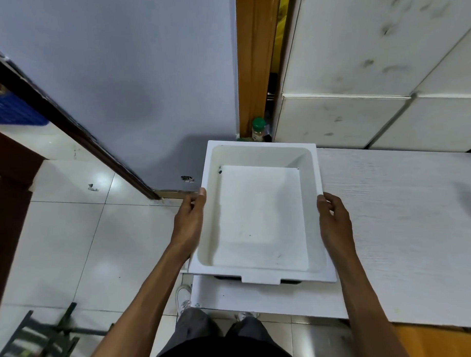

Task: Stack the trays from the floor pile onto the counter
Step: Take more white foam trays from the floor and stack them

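Note:
A white rectangular tray (262, 152) with a deep well and a flat white sheet in its bottom is held level in front of me, over the left end of the white counter (401, 224). My left hand (189, 219) grips the tray's left rim, thumb on top. My right hand (334, 224) grips the right rim the same way. A tab juts from the tray's near edge. Something dark shows just under that near edge. No floor pile of trays is in view.
Stacked white foam boxes (366, 76) stand at the back of the counter. A green-capped bottle (258, 129) sits in the gap by a wooden post (253, 58). A grey wall panel (125, 81) is to the left, with a tiled floor (80, 239), a blue crate (12, 109) and a dark metal rack (44, 332).

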### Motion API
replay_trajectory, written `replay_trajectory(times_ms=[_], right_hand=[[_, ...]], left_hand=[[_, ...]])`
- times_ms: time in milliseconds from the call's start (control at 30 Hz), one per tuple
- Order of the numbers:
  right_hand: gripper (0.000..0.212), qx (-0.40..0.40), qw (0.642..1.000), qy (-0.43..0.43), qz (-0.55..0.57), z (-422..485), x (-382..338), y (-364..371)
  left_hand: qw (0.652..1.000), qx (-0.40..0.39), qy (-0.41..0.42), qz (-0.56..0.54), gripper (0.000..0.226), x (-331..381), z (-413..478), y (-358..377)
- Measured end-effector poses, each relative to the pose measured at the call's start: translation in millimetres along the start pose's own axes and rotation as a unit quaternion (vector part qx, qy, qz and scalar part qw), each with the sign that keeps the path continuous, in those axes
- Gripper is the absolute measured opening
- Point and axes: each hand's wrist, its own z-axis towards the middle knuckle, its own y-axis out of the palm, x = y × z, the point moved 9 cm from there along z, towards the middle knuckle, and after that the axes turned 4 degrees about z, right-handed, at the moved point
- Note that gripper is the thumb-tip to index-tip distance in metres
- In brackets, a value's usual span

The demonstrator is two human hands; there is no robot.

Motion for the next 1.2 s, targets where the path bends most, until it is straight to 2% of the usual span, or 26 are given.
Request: replay_trajectory(times_ms=[400,567,667,800,933,1033,1200], right_hand=[[0.034,-0.022,1.0,0.006,-0.005,6.8,5.6,5.1],[0.022,-0.029,0.999,0.015,0.001,5.6,5.8,5.0],[0.026,0.01,1.0,0.013,0.005,1.7,4.7,-2.4],[0.031,0.064,0.997,-0.027,-0.046,-2.0,-3.8,-9.8],[0.03,0.114,0.982,-0.111,-0.105,-10.5,-28.0,-14.0],[0.028,0.118,0.976,-0.141,-0.118,-18.7,-49.4,-6.0],[0.024,0.092,0.981,-0.159,-0.06,-34.6,-81.7,29.2]], left_hand=[[0.998,0.022,0.049,0.031,0.039,5.3,8.4,3.9],[0.999,0.032,0.027,0.02,0.041,-0.7,8.8,0.3],[0.999,0.031,0.011,0.02,0.048,-5.1,9.5,-0.4],[1.0,0.026,-0.003,0.013,0.057,-9.4,10.1,-0.8],[1.0,0.013,-0.011,0.007,0.057,-9.3,8.9,-1.8],[1.0,0.009,-0.008,-0.013,0.051,-10.8,9.8,-13.0],[0.999,0.037,0.003,-0.024,0.043,-14.3,19.8,-45.1]])
